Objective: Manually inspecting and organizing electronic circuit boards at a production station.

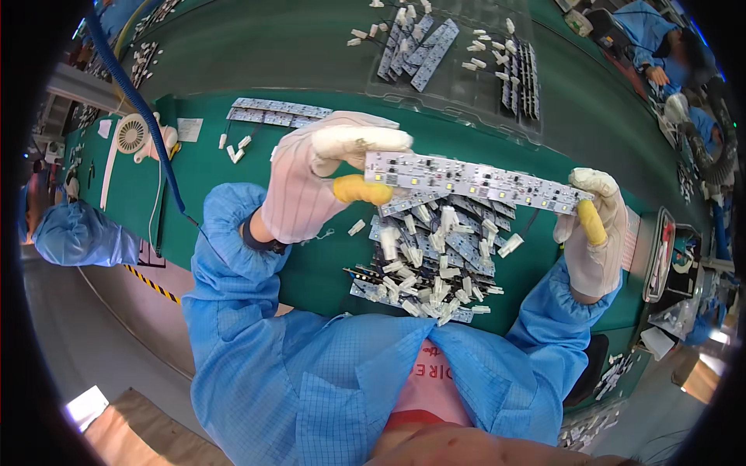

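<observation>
A long white LED circuit board strip [474,179] is held up level by its two ends, its component side in view. My left hand [322,171], in a white glove with coloured finger covers, pinches the left end. At the other end, my right hand [598,225], gloved alike with a yellow finger cover, grips the strip. Below it lies a heap of similar LED strips [466,245] with short wires and white plug connectors [435,287]. The heap's far part is hidden behind the held strip.
Several strips [280,113] lie at the far left on the green mat [210,171]. A clear plastic tray [466,97] beyond holds more strips. A small fan [134,136] and a blue hose [148,109] are at left, a bin [660,256] at right. Co-workers' sleeves [81,237] show at the sides.
</observation>
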The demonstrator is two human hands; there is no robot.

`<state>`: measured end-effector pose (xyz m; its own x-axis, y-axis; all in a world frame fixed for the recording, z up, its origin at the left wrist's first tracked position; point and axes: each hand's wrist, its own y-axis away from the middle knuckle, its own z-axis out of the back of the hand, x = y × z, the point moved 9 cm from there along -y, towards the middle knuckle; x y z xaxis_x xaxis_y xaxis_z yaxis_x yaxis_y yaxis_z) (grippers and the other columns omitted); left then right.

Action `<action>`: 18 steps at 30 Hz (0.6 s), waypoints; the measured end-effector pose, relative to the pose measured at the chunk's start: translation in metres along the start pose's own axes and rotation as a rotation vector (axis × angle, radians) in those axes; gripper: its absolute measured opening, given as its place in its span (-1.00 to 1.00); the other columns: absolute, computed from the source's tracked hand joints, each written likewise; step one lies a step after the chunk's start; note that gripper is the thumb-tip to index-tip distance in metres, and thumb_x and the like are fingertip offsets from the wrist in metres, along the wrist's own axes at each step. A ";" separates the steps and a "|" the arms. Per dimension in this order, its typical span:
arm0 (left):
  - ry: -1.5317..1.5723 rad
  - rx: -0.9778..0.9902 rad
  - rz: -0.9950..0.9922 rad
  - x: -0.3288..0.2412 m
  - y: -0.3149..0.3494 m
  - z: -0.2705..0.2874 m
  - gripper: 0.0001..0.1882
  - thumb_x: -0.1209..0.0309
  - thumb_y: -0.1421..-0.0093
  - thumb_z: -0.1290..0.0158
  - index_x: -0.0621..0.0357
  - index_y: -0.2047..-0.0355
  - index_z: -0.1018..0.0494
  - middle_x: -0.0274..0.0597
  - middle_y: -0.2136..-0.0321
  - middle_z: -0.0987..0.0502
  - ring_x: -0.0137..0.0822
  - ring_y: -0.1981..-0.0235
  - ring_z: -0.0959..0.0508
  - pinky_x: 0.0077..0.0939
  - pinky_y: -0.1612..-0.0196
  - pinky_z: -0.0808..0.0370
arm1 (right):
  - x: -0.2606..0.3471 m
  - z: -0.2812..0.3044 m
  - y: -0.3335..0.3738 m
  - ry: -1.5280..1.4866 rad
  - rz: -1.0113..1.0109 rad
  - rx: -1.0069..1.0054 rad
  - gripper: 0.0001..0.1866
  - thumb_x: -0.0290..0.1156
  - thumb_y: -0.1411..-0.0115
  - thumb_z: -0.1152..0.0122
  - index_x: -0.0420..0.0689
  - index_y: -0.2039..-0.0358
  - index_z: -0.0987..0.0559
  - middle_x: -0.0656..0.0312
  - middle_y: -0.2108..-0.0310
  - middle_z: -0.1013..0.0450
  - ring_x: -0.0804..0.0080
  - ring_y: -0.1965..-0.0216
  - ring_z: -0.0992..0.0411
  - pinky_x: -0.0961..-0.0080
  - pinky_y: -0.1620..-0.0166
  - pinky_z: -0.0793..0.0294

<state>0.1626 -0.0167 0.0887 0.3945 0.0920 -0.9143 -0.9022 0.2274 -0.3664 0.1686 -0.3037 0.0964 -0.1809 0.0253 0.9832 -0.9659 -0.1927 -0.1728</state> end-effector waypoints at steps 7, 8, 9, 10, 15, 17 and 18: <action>-0.038 0.013 -0.138 -0.008 -0.003 0.001 -0.56 0.47 0.14 -0.30 0.22 0.17 -0.54 -0.10 0.23 -0.57 -0.32 0.22 -0.55 -0.51 0.16 -0.49 | 0.002 0.004 0.007 -0.011 0.006 -0.007 -0.55 -0.26 -0.19 -0.19 -0.31 0.04 -0.38 0.22 0.38 -0.43 0.65 0.61 -0.33 0.79 0.57 -0.26; -0.032 0.021 -0.137 -0.007 -0.003 0.001 -0.56 0.47 0.14 -0.30 0.22 0.17 -0.54 -0.10 0.23 -0.57 -0.32 0.22 -0.55 -0.51 0.16 -0.49 | 0.001 0.004 0.008 -0.012 -0.005 -0.012 -0.52 -0.23 -0.18 -0.22 -0.31 0.04 -0.38 0.22 0.39 -0.43 0.64 0.61 -0.33 0.78 0.57 -0.27; -0.033 0.032 -0.149 -0.008 -0.004 0.001 -0.55 0.45 0.13 -0.30 0.26 0.16 -0.53 -0.09 0.25 -0.58 -0.29 0.19 -0.53 -0.48 0.12 -0.47 | 0.001 0.004 0.008 -0.008 -0.009 -0.021 -0.52 -0.23 -0.18 -0.22 -0.31 0.04 -0.38 0.22 0.39 -0.43 0.64 0.61 -0.33 0.78 0.57 -0.27; -0.032 0.042 -0.162 -0.008 -0.004 0.001 -0.54 0.43 0.11 -0.29 0.30 0.15 -0.52 -0.08 0.27 -0.59 -0.26 0.16 -0.52 -0.44 0.08 -0.45 | 0.003 0.001 0.007 -0.029 0.012 -0.003 -0.50 -0.19 -0.16 -0.24 -0.31 0.04 -0.38 0.22 0.41 -0.43 0.64 0.61 -0.33 0.78 0.57 -0.27; -0.011 0.049 -0.154 -0.003 -0.004 0.002 -0.51 0.32 0.05 -0.27 0.29 0.11 -0.48 -0.05 0.29 -0.60 -0.23 0.14 -0.52 -0.27 -0.08 -0.35 | 0.006 -0.003 0.008 -0.052 -0.015 -0.005 -0.43 -0.12 -0.09 -0.31 -0.28 0.05 -0.39 0.20 0.44 -0.43 0.61 0.62 -0.33 0.75 0.57 -0.29; -0.001 0.016 -0.178 -0.006 -0.004 0.003 -0.52 0.26 0.03 -0.26 0.28 0.13 -0.49 -0.04 0.29 -0.60 -0.21 0.15 -0.52 -0.19 -0.10 -0.32 | 0.004 -0.002 0.009 -0.061 -0.047 -0.009 -0.45 -0.15 -0.08 -0.33 -0.26 0.06 -0.40 0.20 0.42 -0.44 0.60 0.63 -0.34 0.74 0.56 -0.30; -0.001 -0.001 -0.189 -0.006 -0.004 0.004 -0.52 0.22 0.02 -0.25 0.26 0.14 -0.49 -0.04 0.29 -0.60 -0.20 0.15 -0.52 -0.18 -0.10 -0.32 | 0.006 -0.003 0.009 -0.054 -0.036 -0.022 -0.47 -0.17 -0.09 -0.33 -0.27 0.07 -0.41 0.20 0.41 -0.44 0.59 0.63 -0.34 0.73 0.56 -0.30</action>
<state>0.1647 -0.0144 0.0960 0.5575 0.0490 -0.8288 -0.8121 0.2394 -0.5321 0.1583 -0.3023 0.1007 -0.1360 -0.0212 0.9905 -0.9757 -0.1708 -0.1376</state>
